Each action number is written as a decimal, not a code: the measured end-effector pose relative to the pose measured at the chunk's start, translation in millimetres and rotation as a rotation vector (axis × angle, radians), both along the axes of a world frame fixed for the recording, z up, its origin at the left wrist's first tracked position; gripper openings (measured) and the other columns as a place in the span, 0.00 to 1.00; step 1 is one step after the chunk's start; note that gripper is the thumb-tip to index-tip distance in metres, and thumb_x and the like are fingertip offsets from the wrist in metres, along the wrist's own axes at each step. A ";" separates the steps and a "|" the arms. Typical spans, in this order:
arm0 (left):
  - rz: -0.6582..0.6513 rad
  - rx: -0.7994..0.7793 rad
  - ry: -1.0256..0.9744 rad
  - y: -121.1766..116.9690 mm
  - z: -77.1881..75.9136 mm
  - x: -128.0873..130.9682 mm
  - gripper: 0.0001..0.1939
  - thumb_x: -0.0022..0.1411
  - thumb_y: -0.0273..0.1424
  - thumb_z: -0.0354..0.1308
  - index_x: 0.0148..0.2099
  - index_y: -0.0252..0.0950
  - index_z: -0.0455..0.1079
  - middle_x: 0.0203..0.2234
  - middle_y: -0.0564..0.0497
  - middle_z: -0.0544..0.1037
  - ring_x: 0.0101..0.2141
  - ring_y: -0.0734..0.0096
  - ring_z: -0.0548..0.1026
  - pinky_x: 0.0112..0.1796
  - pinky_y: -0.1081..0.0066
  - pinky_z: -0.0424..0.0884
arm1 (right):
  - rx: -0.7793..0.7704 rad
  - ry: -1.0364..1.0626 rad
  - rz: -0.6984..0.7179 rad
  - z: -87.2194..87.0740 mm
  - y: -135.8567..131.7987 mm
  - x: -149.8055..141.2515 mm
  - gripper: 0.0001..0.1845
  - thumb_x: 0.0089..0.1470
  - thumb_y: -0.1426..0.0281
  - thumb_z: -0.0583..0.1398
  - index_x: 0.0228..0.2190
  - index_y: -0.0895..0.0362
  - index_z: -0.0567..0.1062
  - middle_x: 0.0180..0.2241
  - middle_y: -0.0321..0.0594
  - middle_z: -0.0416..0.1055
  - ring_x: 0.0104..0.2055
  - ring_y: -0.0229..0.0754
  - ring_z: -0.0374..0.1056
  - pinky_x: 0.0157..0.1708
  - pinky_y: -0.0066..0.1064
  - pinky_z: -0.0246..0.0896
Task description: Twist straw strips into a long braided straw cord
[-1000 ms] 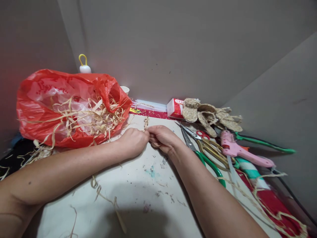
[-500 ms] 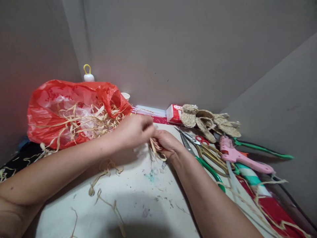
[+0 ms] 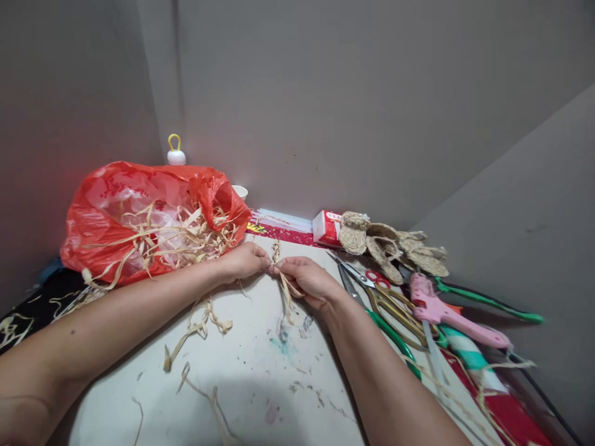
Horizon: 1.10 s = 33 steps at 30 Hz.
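Fingertips of my left hand and my right hand meet over the table, both pinched on a small braid of dry straw-coloured fibre. The plaited part points away from me beyond the fingers. Loose fibre strands hang from under my right hand toward me. To the left, a red plastic bag lies with its mouth spread, and a tangle of the same fibre strips spills out of it.
Right of my hand lie green-handled scissors, gold-handled scissors and a pink glue gun. Woven fibre slippers sit behind, beside a red and white box. Fibre scraps lie on the white tabletop.
My left hand lifted off the braid, then came back to pinch it beside my right fingers. Loose strands now hang below my right hand. The view has tilted up slightly.
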<state>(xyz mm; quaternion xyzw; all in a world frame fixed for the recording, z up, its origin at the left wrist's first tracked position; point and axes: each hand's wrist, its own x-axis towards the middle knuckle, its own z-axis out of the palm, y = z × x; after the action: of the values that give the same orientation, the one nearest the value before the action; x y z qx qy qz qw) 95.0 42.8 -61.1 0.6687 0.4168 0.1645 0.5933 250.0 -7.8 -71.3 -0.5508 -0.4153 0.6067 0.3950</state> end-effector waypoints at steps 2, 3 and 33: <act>-0.022 0.086 0.041 4.2 -1.4 -1.7 0.08 0.54 0.29 0.54 0.28 0.32 0.71 0.14 0.57 0.65 0.15 0.83 0.56 0.18 0.78 0.49 | 0.001 -0.054 0.001 1.2 -0.6 -1.2 0.10 0.43 0.70 0.59 0.16 0.57 0.65 0.08 0.23 0.48 0.11 0.27 0.38 0.12 0.23 0.29; -0.029 0.119 0.062 6.2 -1.5 -2.8 0.07 0.53 0.29 0.54 0.27 0.32 0.71 0.15 0.57 0.66 0.15 0.83 0.56 0.19 0.78 0.50 | 0.001 -0.079 0.001 1.9 -0.9 -1.6 0.09 0.44 0.70 0.59 0.17 0.58 0.66 0.07 0.23 0.48 0.11 0.27 0.38 0.12 0.23 0.28; -0.686 0.226 0.678 -117.3 113.1 -81.3 0.18 0.42 0.23 0.64 0.12 0.38 0.59 0.10 0.57 0.65 0.15 0.76 0.56 0.21 0.72 0.50 | -0.106 -0.102 0.000 -3.6 -0.4 4.9 0.08 0.41 0.71 0.60 0.15 0.58 0.67 0.08 0.28 0.51 0.10 0.28 0.43 0.12 0.24 0.32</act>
<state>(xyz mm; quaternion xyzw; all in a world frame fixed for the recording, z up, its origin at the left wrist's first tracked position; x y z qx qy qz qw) 13.7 -74.5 52.0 0.8433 0.3218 -0.2230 0.3683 254.9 -8.2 -74.9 -0.6013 -0.4022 0.5990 0.3434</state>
